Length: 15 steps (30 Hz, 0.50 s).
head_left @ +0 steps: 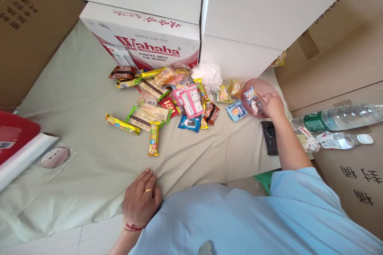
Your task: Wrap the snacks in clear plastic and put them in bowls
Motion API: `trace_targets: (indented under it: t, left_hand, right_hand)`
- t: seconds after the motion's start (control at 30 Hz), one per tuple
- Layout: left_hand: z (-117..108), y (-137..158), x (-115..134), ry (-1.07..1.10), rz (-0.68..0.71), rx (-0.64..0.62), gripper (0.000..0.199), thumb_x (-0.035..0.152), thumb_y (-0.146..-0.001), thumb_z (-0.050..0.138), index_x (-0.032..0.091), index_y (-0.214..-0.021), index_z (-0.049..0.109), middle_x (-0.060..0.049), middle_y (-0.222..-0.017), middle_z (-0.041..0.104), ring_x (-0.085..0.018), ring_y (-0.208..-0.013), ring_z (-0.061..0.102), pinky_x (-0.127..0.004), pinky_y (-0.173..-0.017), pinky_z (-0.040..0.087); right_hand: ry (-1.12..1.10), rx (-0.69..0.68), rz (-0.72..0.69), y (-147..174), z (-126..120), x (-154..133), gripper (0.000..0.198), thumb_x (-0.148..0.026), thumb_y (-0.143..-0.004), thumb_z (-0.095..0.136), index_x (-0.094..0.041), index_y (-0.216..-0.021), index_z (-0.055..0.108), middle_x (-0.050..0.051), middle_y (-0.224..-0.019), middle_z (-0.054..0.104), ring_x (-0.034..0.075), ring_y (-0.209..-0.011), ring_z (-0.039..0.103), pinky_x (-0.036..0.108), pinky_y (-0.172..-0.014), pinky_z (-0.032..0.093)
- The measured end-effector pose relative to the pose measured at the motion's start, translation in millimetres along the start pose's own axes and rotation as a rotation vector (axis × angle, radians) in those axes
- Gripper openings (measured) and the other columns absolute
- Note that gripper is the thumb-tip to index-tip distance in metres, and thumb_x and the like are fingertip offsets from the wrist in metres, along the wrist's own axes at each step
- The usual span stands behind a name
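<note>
My left hand (pixel 140 197) lies flat at the cloth's near edge, fingers stretched out and holding nothing. On the right, my right hand (pixel 273 105) reaches into a translucent pink bowl (pixel 273 84). Its fingers are bent together at the small wrapped snacks; what they grip, if anything, is hidden. A blue-and-white packet (pixel 250 95) lies in the bowl beside the fingertips. Just left of the bowl are a light-blue packet (pixel 236 110) and two yellow clear-wrapped snacks (pixel 224 94). A heap of mixed snacks, with a pink-and-white packet (pixel 192 101) on top, spreads over the middle.
A Wahaha water carton (pixel 149 44) and white boxes (pixel 239 53) stand behind the heap. Two plastic bottles (pixel 344 117) lie at the right, near a black phone-like object (pixel 269 138). A red object (pixel 18 133) and a white roll (pixel 30 159) are at the left.
</note>
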<state>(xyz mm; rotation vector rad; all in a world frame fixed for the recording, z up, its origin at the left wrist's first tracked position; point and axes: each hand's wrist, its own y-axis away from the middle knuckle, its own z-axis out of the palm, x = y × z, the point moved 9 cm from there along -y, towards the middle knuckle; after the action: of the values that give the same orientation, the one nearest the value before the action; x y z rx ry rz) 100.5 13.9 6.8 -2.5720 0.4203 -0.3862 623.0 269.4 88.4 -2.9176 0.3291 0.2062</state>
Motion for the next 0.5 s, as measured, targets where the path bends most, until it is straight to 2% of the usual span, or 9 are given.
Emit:
trace_targets:
  t: [0.07, 0.1, 0.13, 0.2, 0.27, 0.4, 0.5]
  left_hand:
    - [0, 0, 0, 0.004, -0.006, -0.004, 0.036, 0.004, -0.077, 0.066, 0.021, -0.108, 0.066, -0.010, -0.111, 0.078, -0.029, -0.107, 0.075, -0.040, -0.087, 0.056]
    - [0, 0, -1, 0.002, -0.008, -0.002, 0.035, 0.004, -0.077, 0.066, 0.021, -0.108, 0.066, -0.010, -0.111, 0.078, -0.029, -0.106, 0.076, -0.040, -0.087, 0.056]
    - [0, 0, -1, -0.001, -0.007, 0.001, 0.035, 0.004, -0.077, 0.066, 0.021, -0.108, 0.066, -0.010, -0.110, 0.078, -0.029, -0.106, 0.076, -0.040, -0.087, 0.056]
    - [-1, -2, 0, -0.010, 0.000, 0.014, 0.034, 0.004, -0.078, 0.066, 0.020, -0.107, 0.066, -0.010, -0.109, 0.078, -0.029, -0.105, 0.076, -0.039, -0.087, 0.056]
    - [-3, -3, 2, -0.020, 0.013, 0.027, 0.031, 0.004, -0.078, 0.067, 0.018, -0.106, 0.066, -0.011, -0.108, 0.078, -0.029, -0.103, 0.076, -0.038, -0.085, 0.056]
    - [-6, -5, 5, -0.018, 0.026, 0.050, 0.030, 0.003, -0.078, 0.068, 0.017, -0.105, 0.066, -0.012, -0.107, 0.079, -0.030, -0.101, 0.077, -0.038, -0.083, 0.054]
    - [-7, -5, 4, 0.007, 0.003, 0.058, 0.031, 0.002, -0.078, 0.068, 0.016, -0.106, 0.066, -0.013, -0.109, 0.078, -0.030, -0.105, 0.076, -0.038, -0.086, 0.054]
  right_hand:
    - [-0.034, 0.161, 0.096, 28, -16, 7, 0.033, -0.030, -0.095, 0.048, -0.014, -0.110, 0.072, 0.020, -0.112, 0.071, 0.028, -0.100, 0.064, 0.039, -0.090, 0.048]
    - [-0.054, 0.182, 0.141, 46, -17, 7, 0.036, -0.033, -0.098, 0.044, -0.014, -0.111, 0.072, 0.019, -0.109, 0.071, 0.028, -0.098, 0.064, 0.040, -0.090, 0.048]
    - [-0.075, 0.142, 0.171, 63, -10, 3, 0.039, -0.037, -0.100, 0.042, -0.015, -0.109, 0.073, 0.017, -0.102, 0.072, 0.028, -0.094, 0.064, 0.039, -0.088, 0.048]
    - [-0.085, -0.022, 0.201, 92, 17, -12, 0.046, -0.046, -0.102, 0.040, -0.017, -0.102, 0.075, 0.015, -0.096, 0.072, 0.027, -0.092, 0.063, 0.038, -0.086, 0.048]
    - [-0.054, -0.101, 0.276, 110, 40, -27, 0.052, -0.051, -0.104, 0.038, -0.015, -0.101, 0.077, 0.018, -0.106, 0.070, 0.030, -0.101, 0.062, 0.040, -0.090, 0.047]
    - [-0.034, -0.046, 0.450, 107, 67, -48, 0.053, -0.051, -0.100, 0.047, -0.008, -0.118, 0.073, 0.028, -0.131, 0.058, 0.041, -0.126, 0.051, 0.050, -0.100, 0.045]
    - [-0.216, 0.066, 0.585, 94, 78, -49, 0.046, -0.043, -0.090, 0.064, -0.008, -0.120, 0.070, 0.029, -0.134, 0.054, 0.044, -0.131, 0.046, 0.056, -0.106, 0.041]
